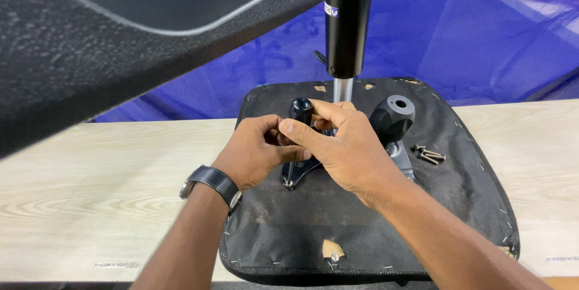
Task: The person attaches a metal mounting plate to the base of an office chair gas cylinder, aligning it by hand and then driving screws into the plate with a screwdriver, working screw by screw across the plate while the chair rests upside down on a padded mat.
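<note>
An upturned chair seat point(458, 193), covered in black fabric, lies on the light wood table point(90, 205). A dark metal mechanism plate point(295, 172) sits at its middle, with a gas-lift column point(347, 31) rising from it. My left hand point(259, 151) and my right hand point(341, 145) meet over the plate. Both are closed around a black-handled screwdriver point(300, 110) that stands upright, its tip down at the plate. A black round knob point(393, 115) sticks out just right of my right hand.
Several loose screws point(429, 155) lie on the seat fabric to the right of the knob. A black chair back point(90, 37) looms across the upper left. Blue sheeting point(470, 43) hangs behind the table. A watch point(211, 184) is on my left wrist.
</note>
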